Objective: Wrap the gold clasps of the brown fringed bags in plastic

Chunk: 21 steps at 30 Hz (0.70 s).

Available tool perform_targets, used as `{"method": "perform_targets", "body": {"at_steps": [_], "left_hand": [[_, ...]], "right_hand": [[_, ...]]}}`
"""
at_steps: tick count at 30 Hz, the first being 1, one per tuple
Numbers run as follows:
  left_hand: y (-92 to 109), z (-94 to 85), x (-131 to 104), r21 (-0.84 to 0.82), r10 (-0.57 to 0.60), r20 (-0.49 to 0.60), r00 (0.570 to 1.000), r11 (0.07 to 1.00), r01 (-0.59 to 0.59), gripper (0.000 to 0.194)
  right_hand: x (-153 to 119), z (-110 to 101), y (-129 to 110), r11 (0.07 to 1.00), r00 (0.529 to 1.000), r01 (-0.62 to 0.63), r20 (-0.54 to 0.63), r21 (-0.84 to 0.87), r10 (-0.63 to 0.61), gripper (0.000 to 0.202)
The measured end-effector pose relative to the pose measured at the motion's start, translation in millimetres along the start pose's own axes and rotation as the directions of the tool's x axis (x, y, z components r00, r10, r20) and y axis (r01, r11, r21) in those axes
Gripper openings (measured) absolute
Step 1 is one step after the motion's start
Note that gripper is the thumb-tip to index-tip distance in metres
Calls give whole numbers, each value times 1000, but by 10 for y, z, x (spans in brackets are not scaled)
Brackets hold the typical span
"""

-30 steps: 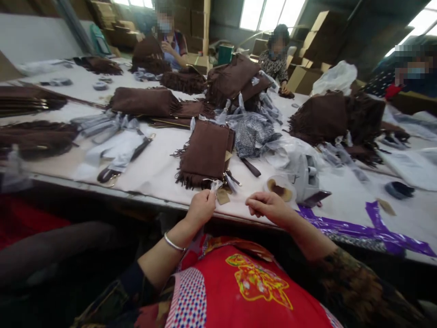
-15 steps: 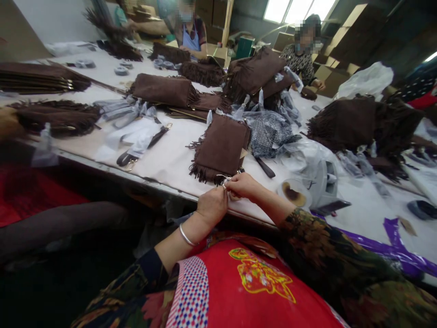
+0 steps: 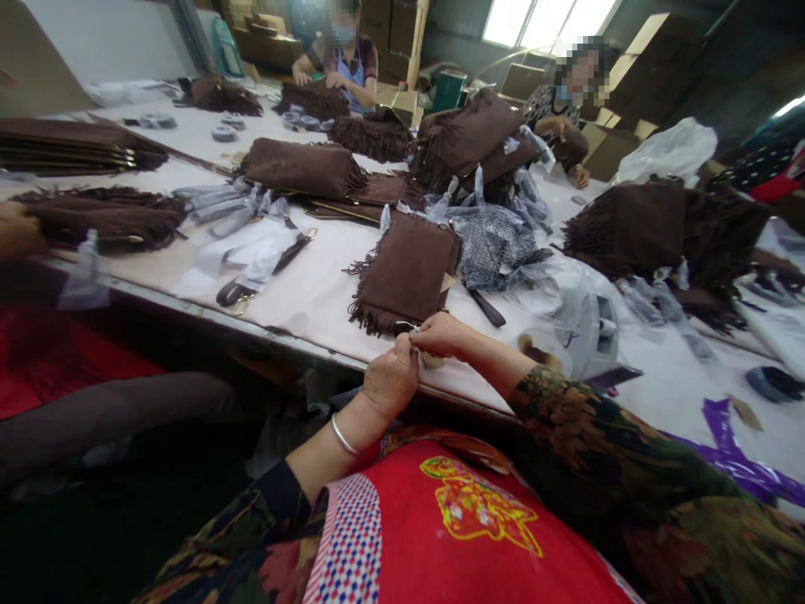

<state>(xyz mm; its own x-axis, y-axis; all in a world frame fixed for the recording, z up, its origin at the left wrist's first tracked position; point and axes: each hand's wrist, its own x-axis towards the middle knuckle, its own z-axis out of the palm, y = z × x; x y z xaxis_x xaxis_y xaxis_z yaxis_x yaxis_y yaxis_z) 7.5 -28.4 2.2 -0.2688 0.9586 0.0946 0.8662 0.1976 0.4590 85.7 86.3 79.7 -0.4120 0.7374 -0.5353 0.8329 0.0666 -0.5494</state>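
Apart a second ago, our left hand (image 3: 391,376) and right hand (image 3: 445,335) now pinch a small pale piece (image 3: 413,330) beside the fringed brown bag (image 3: 410,262) on the table (image 3: 305,312); fine two-handed work seems underway.

I believe this is a workshop where bags are handled in quantity. One long table (image 3: 302,306) serves several people: a person in a blue apron (image 3: 355,80) near twelve o'clock, and another person (image 3: 557,105) at one o'clock. Many brown bags (image 3: 412,264) of similar kind lie upon it, a flat stack (image 3: 69,147) being at ten o'clock. Cardboard boxes (image 3: 638,63) rise between one and two o'clock.
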Motion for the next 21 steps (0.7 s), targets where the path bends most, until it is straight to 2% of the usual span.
{"method": "perform_targets", "body": {"at_steps": [4, 6, 9, 12, 16, 21], "left_hand": [[-18, -34, 20, 3, 10, 26, 1000, 1000, -10, 31], [-25, -63, 44, -20, 9, 19, 1000, 1000, -9, 29], [-34, -97, 94, -126, -16, 14, 1000, 992, 17, 25], [-47, -88, 138, -321, -57, 30, 998, 945, 63, 23], [-64, -16, 143, -612, -127, 144, 981, 768, 189, 24], [-24, 54, 80, -838, -185, 270, 945, 438, 325, 19]], "right_hand": [[-24, -5, 71, 999, 999, 38, 4, 26, -38, 24], [-34, 17, 167, 992, 996, 79, 29, 97, -82, 19], [-48, 92, 343, 965, 987, 141, 46, 220, -155, 14], [-52, 186, 503, 949, 989, 150, -25, 279, -149, 13], [-48, 268, 637, 937, 984, 166, -112, 308, -137, 14], [-89, 320, 694, 888, 986, 157, -123, 433, -114, 13]]}}
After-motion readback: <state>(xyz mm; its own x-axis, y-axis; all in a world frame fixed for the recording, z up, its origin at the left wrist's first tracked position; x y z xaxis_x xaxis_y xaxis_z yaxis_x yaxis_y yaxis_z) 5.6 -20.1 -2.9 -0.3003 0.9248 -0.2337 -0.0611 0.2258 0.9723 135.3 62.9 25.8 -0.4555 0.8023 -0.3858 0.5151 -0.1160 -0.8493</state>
